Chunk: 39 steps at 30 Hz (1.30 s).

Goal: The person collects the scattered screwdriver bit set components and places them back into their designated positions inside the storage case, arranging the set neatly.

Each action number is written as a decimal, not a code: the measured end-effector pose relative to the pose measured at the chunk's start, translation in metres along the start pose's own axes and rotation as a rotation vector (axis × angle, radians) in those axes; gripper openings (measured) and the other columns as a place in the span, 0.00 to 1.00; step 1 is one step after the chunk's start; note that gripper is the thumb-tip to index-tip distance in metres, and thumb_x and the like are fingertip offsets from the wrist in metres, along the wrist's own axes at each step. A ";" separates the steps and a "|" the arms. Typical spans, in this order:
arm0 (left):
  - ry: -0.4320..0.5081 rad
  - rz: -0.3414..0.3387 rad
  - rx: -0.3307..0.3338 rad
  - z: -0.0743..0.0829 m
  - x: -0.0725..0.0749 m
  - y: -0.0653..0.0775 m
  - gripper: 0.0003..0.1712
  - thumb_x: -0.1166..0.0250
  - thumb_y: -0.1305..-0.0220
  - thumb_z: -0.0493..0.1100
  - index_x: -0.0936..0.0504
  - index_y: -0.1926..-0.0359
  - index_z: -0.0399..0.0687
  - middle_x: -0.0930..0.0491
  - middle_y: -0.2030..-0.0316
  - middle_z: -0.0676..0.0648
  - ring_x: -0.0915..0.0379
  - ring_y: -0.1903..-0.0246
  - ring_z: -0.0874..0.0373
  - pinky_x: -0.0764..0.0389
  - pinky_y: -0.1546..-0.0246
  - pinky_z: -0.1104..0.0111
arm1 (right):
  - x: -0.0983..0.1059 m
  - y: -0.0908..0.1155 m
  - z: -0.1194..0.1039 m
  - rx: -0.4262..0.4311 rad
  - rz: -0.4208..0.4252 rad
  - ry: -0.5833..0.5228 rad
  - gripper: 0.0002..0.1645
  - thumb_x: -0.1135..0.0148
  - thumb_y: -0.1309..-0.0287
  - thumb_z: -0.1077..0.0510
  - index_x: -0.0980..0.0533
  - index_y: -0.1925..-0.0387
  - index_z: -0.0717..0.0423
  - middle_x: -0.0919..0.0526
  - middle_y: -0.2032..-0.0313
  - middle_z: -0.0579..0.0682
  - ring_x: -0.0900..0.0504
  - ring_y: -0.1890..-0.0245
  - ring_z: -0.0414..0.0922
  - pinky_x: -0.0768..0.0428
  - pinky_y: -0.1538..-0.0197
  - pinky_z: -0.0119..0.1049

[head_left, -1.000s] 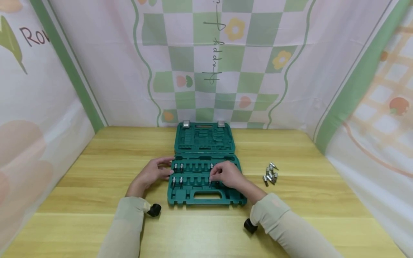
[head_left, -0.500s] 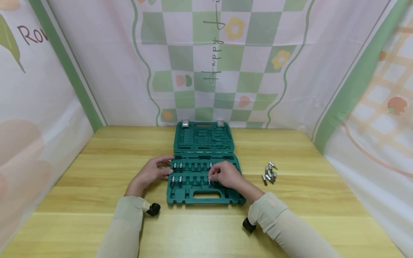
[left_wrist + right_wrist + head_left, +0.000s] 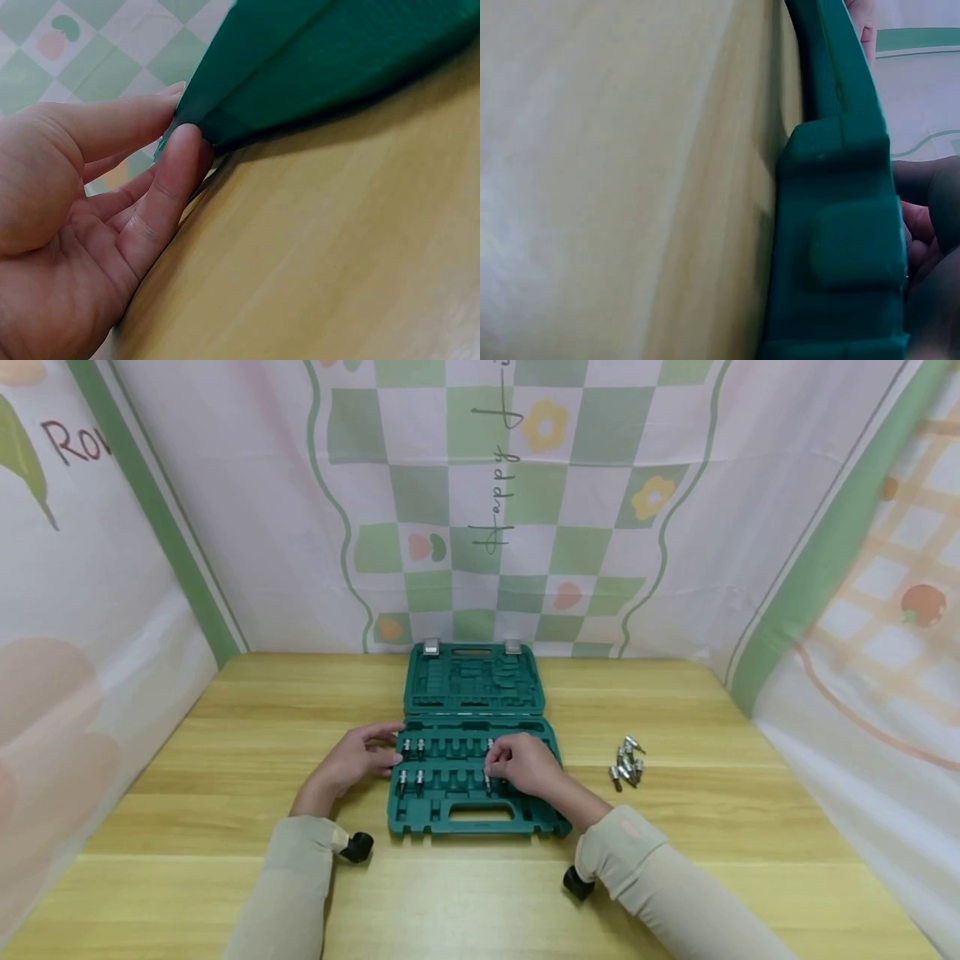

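Observation:
A green tool case point(image 3: 423, 817) lies open on the table. Several chrome bit sockets with dark tips, such as one bit socket point(image 3: 402, 782) at the left, sit in its two rows of slots. My right hand point(image 3: 527, 765) is over the right part of the lower row and pinches a bit socket point(image 3: 487, 786) there, its upper end hidden by the fingertips. My left hand point(image 3: 354, 762) holds the case's left edge; in the left wrist view the thumb and fingers point(image 3: 166, 176) meet at that edge. In the right wrist view the case front hides most of the right fingers.
A small pile of loose bit sockets point(image 3: 628, 766) lies on the wooden table point(image 3: 675, 827) right of the case. The case lid point(image 3: 475, 681), with two metal latches, leans open at the back. Patterned cloth point(image 3: 480, 502) hangs behind and at both sides.
The right hand stays at the lower row, with the bit socket between its fingers shifting only slightly in its slot. The left hand and the case stay as they were.

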<state>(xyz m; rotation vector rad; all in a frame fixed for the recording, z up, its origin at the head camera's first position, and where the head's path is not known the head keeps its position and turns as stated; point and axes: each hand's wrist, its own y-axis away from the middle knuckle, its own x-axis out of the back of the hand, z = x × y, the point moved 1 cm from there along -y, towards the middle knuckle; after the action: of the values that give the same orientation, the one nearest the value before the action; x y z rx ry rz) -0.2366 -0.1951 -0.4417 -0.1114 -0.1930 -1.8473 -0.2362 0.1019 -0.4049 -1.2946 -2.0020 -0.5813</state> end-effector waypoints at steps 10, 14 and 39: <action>0.003 0.005 0.005 0.000 -0.001 0.000 0.32 0.36 0.36 0.31 0.32 0.32 0.43 0.32 0.44 0.34 0.25 0.56 0.48 0.17 0.58 0.59 | 0.007 -0.005 0.006 -0.011 0.033 -0.042 0.06 0.32 0.42 0.61 0.18 0.73 0.50 0.22 0.78 0.45 0.27 0.77 0.43 0.27 0.72 0.37; 0.005 0.009 0.011 0.002 -0.001 0.000 0.32 0.37 0.36 0.30 0.31 0.32 0.43 0.32 0.44 0.35 0.25 0.56 0.48 0.17 0.59 0.59 | 0.013 -0.006 0.010 -0.006 0.053 -0.060 0.05 0.33 0.41 0.61 0.18 0.72 0.51 0.22 0.77 0.46 0.26 0.77 0.44 0.25 0.72 0.37; 0.001 0.003 0.002 0.002 -0.001 0.001 0.31 0.37 0.35 0.31 0.32 0.31 0.43 0.33 0.44 0.34 0.25 0.56 0.48 0.17 0.59 0.59 | 0.048 -0.003 0.038 -0.059 0.135 -0.084 0.03 0.34 0.39 0.61 0.20 0.66 0.58 0.21 0.71 0.50 0.25 0.69 0.47 0.24 0.67 0.39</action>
<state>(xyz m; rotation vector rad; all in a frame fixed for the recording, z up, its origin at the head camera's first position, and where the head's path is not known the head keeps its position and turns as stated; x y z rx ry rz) -0.2358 -0.1936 -0.4400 -0.1091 -0.1933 -1.8446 -0.2638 0.1553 -0.3950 -1.5001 -1.9585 -0.5332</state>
